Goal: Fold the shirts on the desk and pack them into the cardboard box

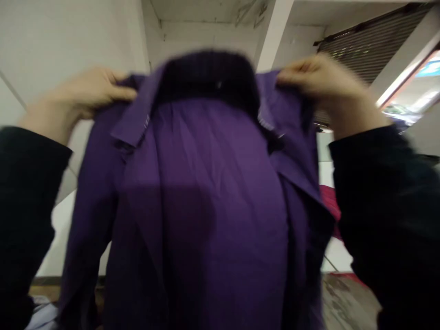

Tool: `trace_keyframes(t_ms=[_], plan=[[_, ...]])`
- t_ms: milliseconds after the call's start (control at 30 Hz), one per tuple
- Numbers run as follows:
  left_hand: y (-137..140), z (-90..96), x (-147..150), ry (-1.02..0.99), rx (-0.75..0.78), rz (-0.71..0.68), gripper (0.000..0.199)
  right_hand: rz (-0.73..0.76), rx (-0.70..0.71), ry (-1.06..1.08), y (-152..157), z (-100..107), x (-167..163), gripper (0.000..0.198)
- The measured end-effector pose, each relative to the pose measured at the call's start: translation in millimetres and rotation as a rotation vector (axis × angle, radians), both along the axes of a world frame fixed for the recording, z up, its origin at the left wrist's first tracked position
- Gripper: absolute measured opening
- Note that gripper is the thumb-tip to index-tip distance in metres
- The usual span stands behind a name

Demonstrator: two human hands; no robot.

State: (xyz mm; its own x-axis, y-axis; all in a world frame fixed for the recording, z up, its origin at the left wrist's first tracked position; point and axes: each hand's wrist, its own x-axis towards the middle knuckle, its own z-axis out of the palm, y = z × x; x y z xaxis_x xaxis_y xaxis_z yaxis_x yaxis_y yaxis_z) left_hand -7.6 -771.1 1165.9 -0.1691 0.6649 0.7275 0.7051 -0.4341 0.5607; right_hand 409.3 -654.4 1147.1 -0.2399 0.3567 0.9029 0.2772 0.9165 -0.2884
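A purple collared shirt [220,183] hangs spread in front of me, its front open and the inside of the back facing me. My left hand [99,89] pinches it at the shoulder on the left of the view. At the opposite shoulder, my right hand [316,82] grips the cloth, thumb towards me. Both hands are raised to about the height of the dark-lined collar [209,68] and are smeared a little by motion. White marks show at the collar's edges. The shirt's lower end runs out of view.
Pale walls [75,36] and a roller shutter [371,41] stand behind, with a bright opening [415,91] at the right. Red cloth [329,201] is partly hidden beyond the shirt. Light-coloured fabric [43,314] lies at lower left. The floor [350,302] shows at lower right.
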Motion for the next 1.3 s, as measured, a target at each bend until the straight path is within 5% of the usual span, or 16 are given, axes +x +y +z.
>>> trace_keyframes(t_ms=[133, 333, 600, 900, 1300], plan=[[-19.4, -21.1, 24.6, -0.073, -0.23, -0.09, 0.038, -0.079, -0.231, -0.171, 6.7, -5.1, -16.6, 0.02], [-39.2, -29.9, 27.6, -0.067, -0.576, -0.116, 0.04, -0.361, -0.181, -0.454, -8.2, -4.6, -29.4, 0.022], [-49.7, -31.5, 29.3, -0.049, -0.524, -0.041, 0.039, -0.421, -0.242, -0.545, -12.2, -5.0, -27.2, 0.029], [-91.2, -25.7, 52.4, 0.087, -0.383, 0.292, 0.029, -0.537, -0.216, -0.607, -69.4, -9.9, -12.2, 0.032], [-30.9, -14.9, 21.8, 0.394, -0.471, 0.35, 0.029, -0.622, -0.26, -0.617, -8.9, -3.5, -37.6, 0.032]])
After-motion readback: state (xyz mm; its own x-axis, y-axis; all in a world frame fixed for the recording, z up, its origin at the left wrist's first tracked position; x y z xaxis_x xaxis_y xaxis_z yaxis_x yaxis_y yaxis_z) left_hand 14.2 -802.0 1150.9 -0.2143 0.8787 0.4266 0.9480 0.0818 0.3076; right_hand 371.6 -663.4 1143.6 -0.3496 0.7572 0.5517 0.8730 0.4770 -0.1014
